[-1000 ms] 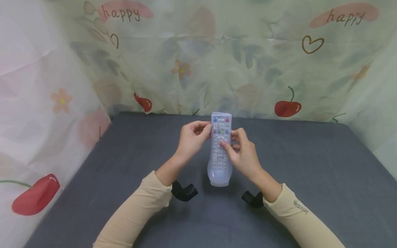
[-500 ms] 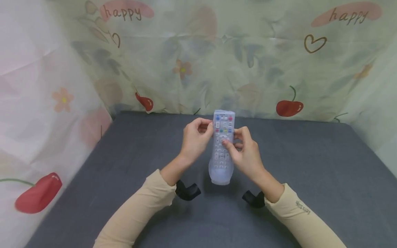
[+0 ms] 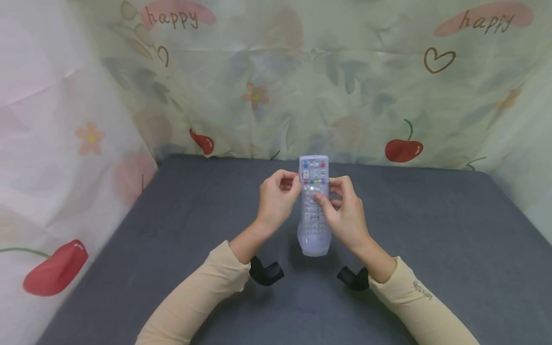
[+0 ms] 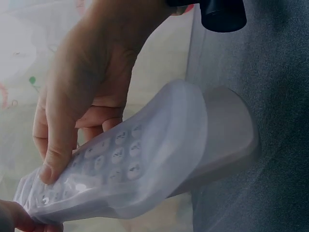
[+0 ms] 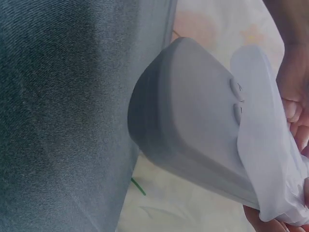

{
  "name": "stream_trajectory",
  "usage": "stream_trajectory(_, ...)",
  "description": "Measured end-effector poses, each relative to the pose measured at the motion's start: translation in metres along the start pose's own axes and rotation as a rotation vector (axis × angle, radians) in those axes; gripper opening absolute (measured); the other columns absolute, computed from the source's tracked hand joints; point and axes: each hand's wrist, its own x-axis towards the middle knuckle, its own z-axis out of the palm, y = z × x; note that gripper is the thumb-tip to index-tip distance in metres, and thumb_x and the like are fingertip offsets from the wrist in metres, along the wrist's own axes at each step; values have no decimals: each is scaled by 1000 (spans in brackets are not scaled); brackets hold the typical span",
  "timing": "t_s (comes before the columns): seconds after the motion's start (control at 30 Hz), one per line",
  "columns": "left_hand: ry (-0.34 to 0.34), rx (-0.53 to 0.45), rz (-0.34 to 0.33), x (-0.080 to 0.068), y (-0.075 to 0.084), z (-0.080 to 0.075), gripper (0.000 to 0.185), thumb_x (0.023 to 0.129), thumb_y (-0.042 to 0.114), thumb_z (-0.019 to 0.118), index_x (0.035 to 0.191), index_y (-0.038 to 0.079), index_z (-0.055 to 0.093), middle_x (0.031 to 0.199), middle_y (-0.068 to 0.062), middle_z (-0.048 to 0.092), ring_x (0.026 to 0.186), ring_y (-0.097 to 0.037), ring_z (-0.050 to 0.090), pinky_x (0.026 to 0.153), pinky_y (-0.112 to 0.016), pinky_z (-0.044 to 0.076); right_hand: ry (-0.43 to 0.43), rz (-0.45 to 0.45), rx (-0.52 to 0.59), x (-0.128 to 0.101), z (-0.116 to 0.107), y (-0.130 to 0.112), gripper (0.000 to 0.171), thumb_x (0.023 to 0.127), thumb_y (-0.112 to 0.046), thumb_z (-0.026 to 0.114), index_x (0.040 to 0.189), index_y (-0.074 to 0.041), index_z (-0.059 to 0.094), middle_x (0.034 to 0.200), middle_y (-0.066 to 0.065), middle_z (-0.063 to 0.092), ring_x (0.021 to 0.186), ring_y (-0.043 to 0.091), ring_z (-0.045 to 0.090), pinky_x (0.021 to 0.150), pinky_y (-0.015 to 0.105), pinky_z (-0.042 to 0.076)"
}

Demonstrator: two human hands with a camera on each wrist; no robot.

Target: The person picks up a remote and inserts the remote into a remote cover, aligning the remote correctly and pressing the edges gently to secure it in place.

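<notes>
remote [image 5: 198, 106] aloft over dark tabletop [image 3: 194, 211], lower end bare beyond flared translucent sleeve [image 4: 166, 145]; left hand [image 3: 277, 201] pinches sleeve's upper left edge, right hand [image 3: 347, 211] grips right side, thumb on front; uneven tugging might split the sleeve; slackened hold could let remote slide out, lower end unsupported

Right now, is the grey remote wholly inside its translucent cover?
No: in the right wrist view, one end of the remote sticks out bare past the translucent cover.
</notes>
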Motion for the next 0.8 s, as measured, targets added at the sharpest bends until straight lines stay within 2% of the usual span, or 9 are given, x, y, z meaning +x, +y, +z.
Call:
stream_trajectory(0.17,8,-7,-3,-2,1,2,15,88,10,58,91,-2,66,84,-16,69,73,-21,65,66,-27,54,17,4,3,0,-2,0,36,86,-10,66,112,2,44,104,21,65,84,33,69,66,42,57)
stream_trajectory(0.3,-3,-5,9,-3,4,2,14,88,10,57,91,-1,64,86,-15,68,75,-21,65,69,-28,55,18,0,5,2,-5,-1,36,86,-9,66,112,3,44,106,20,64,92,31,67,70,43,57)
stream_trajectory(0.47,-61,8,14,-1,7,0,14,90,10,55,94,-1,62,92,-15,67,82,-23,66,73,-32,55,-10,18,-4,5,-9,-2,38,85,-9,67,112,3,43,109,21,63,96,30,65,73,45,56)
stream_trajectory(0.67,-161,29,-61,1,9,-4,28,90,25,62,106,3,56,103,-14,68,94,-24,67,78,-34,55,-54,34,-17,6,-8,2,42,86,-9,66,118,2,41,106,21,62,93,30,65,75,41,56)
stream_trajectory(0.8,-191,39,-28,5,5,-5,33,89,23,64,111,1,54,99,-16,70,92,-25,67,77,-35,54,-96,42,-2,6,-8,4,45,85,-7,66,121,2,40,102,21,63,85,31,66,71,35,57)
